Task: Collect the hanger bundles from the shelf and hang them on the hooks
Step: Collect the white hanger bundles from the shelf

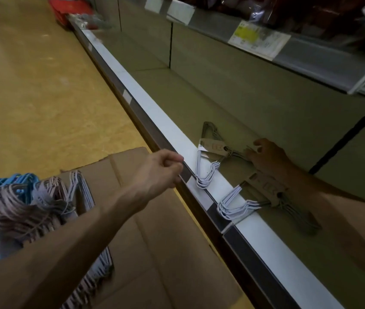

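My right forearm covers part of the near hanger bundle [264,201] at the shelf's front edge. The price label [258,39] above is too blurred to read. The cardboard box [166,253] runs off frame.

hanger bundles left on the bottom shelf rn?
2. A far bundle lies by the shelf's front edge, with the right hand at its hook end. A near bundle lies partly under the right forearm. None visibly hidden.
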Tool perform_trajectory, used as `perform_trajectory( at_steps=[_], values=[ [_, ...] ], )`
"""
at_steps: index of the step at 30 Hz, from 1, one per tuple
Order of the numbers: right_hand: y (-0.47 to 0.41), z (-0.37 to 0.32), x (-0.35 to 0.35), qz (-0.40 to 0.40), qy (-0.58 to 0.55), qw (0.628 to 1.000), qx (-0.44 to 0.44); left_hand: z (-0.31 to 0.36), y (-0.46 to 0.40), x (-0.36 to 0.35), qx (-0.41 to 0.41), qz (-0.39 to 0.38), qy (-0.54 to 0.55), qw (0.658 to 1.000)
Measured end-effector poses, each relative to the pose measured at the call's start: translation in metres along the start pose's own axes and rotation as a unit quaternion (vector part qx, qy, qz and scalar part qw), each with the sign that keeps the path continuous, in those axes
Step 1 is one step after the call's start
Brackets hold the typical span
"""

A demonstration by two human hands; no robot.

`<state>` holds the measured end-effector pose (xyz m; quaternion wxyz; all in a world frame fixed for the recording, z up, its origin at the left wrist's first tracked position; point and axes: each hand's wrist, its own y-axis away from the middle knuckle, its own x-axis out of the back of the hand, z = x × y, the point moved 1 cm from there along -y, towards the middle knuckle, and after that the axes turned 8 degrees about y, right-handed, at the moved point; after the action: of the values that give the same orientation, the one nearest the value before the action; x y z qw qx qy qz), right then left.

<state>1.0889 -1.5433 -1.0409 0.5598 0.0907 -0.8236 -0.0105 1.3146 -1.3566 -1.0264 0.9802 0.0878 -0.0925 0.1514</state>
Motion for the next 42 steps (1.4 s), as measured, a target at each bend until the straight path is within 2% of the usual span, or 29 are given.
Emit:
perform_trajectory(
  at_steps=[3, 6, 10, 15, 22, 25, 29, 31, 34, 38, 42],
  values=[
    [-0.022, 0.007, -0.009, -0.017, 0.048, 0.998, -0.028, -0.009, -0.011, -0.022, 0.083, -0.016, 0.039, 0.996],
    [-0.034, 0.010, -0.017, -0.022, 0.059, 0.997, -0.046, -0.015, -0.019, -0.043, 0.125, -0.036, 0.050, 0.990],
    [-0.047, 0.013, -0.022, -0.033, 0.009, 0.996, -0.079, -0.020, -0.030, -0.062, 0.161, -0.043, 0.109, 0.980],
    [-0.055, 0.021, -0.022, -0.022, -0.083, 0.990, -0.108, -0.029, -0.036, -0.064, 0.171, 0.009, 0.150, 0.974],
    [-0.042, 0.014, -0.012, -0.008, -0.194, 0.973, -0.124, -0.029, -0.032, -0.055, 0.184, 0.040, 0.320, 0.929],
    [-0.033, 0.001, -0.004, 0.005, -0.284, 0.952, -0.119, -0.026, -0.025, -0.046, 0.173, 0.038, 0.366, 0.914],
    [-0.020, -0.033, 0.005, -0.043, -0.500, 0.860, -0.091, -0.022, -0.008, -0.030, 0.160, -0.001, 0.431, 0.888],
    [-0.014, -0.053, 0.007, -0.037, -0.509, 0.859, -0.041, -0.021, 0.000, -0.018, 0.167, -0.014, 0.445, 0.880],
    [-0.003, -0.085, 0.005, -0.022, -0.494, 0.869, -0.003, -0.019, 0.013, 0.008, 0.176, -0.022, 0.410, 0.895],
    [0.014, -0.123, -0.006, -0.035, -0.481, 0.876, 0.007, -0.016, 0.030, 0.044, 0.153, -0.013, 0.170, 0.973],
    [0.030, -0.157, -0.023, -0.047, -0.473, 0.878, 0.053, -0.016, 0.044, 0.084, 0.097, 0.042, -0.007, 0.994]
  ],
)
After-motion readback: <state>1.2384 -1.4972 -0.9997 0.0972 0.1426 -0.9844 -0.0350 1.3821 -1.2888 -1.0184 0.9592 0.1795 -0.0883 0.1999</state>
